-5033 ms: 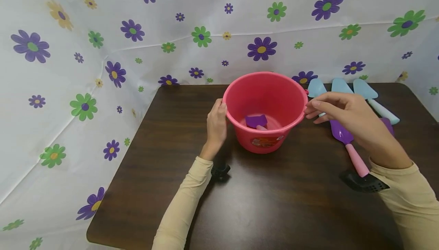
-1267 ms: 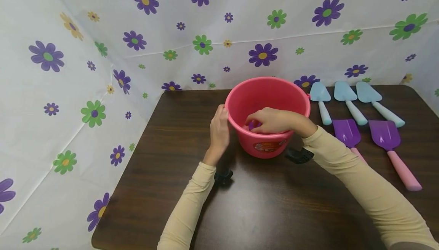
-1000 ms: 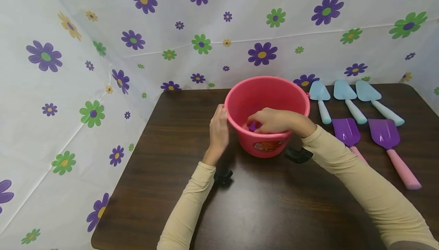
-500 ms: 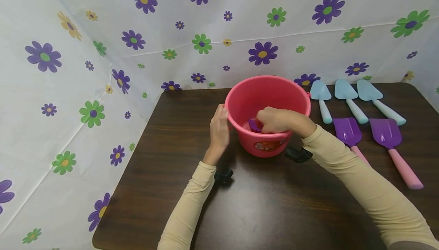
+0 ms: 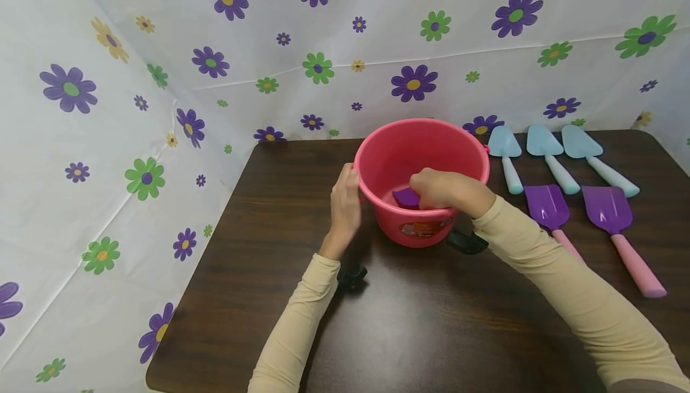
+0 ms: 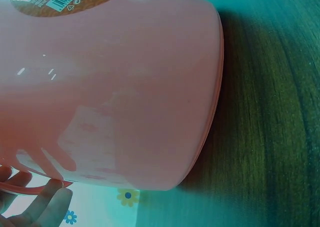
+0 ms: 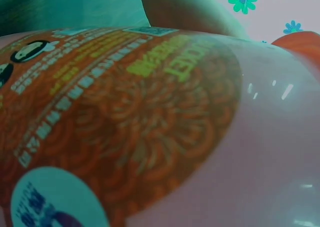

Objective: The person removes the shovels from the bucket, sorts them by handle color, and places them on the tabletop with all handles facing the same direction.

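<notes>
A pink bucket (image 5: 390, 165) stands on the dark wooden table. My left hand (image 5: 345, 207) holds its left side at the rim; in the left wrist view my fingers (image 6: 50, 204) curl by the bucket's pink edge. Down inside the bucket is my right hand (image 5: 450, 190), its knuckles up and fingers bent out of sight. At those fingers a toy shovel shows its purple blade (image 5: 405, 197) on the bucket's left floor; the hand covers its handle. The right wrist view is filled by the bucket's orange label (image 7: 150, 112), without the hand.
Right of the bucket, three light blue trowels (image 5: 544, 140) lie in a row at the back. Nearer lie two purple shovels (image 5: 608, 208) with pink handles, the left one partly behind my right sleeve (image 5: 566, 279). A flowered white sheet (image 5: 226, 105) hangs behind the table (image 5: 259, 297).
Five seconds ago my right hand was outside, by the right rim. It has since reached into the bucket and slid rightward from over the purple blade, which now shows more. My left hand stayed put.
</notes>
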Tool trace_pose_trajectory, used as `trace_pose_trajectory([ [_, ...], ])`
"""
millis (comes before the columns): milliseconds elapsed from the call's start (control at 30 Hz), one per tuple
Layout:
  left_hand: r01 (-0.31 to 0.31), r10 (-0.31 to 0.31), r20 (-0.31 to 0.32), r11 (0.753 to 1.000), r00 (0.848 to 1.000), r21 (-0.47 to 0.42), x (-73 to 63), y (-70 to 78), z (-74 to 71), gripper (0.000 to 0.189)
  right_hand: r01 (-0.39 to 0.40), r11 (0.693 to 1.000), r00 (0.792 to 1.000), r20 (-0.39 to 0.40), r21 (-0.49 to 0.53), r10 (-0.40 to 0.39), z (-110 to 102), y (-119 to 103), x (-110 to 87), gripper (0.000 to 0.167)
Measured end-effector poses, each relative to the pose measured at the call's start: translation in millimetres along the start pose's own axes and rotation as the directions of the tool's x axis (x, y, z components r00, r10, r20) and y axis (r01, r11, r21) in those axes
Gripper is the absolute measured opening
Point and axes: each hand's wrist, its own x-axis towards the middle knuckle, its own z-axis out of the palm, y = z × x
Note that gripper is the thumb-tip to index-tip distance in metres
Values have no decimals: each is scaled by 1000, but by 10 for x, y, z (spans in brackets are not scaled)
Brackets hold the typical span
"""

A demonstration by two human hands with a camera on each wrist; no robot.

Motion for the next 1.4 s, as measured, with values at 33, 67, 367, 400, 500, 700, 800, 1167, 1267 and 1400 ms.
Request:
trace_pose_trajectory([
  [33,-1,1,-3,1000,1000,4,0,-1,-1,64,-4,1000,1000,-2,2,4,0,-1,0,28],
  [67,-2,2,-4,1000,1000,6,0,-2,-1,64,-7,1000,1000,-3,0,7,0,-1,2,29],
  [367,4,-4,7,1000,1000,-15,1,-11,-3,66,7,999,1000,-14,-42,-8,-4,-13,13,27],
  [400,4,-4,7,1000,1000,-16,3,-10,-4,66,6,999,1000,-15,-35,-7,-5,-16,10,26],
  [500,0,0,3,1000,1000,-13,6,-6,-9,66,0,1000,1000,-25,-17,-1,-7,-20,5,24],
  [700,-4,4,3,1000,1000,-21,6,-15,-19,64,-14,1000,998,-69,18,15,-3,-42,-8,30],
  [800,-2,2,5,1000,1000,-30,2,-16,-20,63,-10,1000,995,-94,15,11,-2,-46,-12,29],
  [1167,18,-18,6,1000,1000,-24,-20,-24,-8,60,13,1000,996,-84,-8,-14,-43,25,7,15],
  [1267,16,-16,4,1000,1000,-21,-24,-25,-9,59,43,999,997,-63,-10,-44,-68,60,9,9],
  [1400,14,-14,5,1000,1000,-18,-20,-21,-7,58,83,997,996,-19,1,-83,-95,100,-12,13],
])
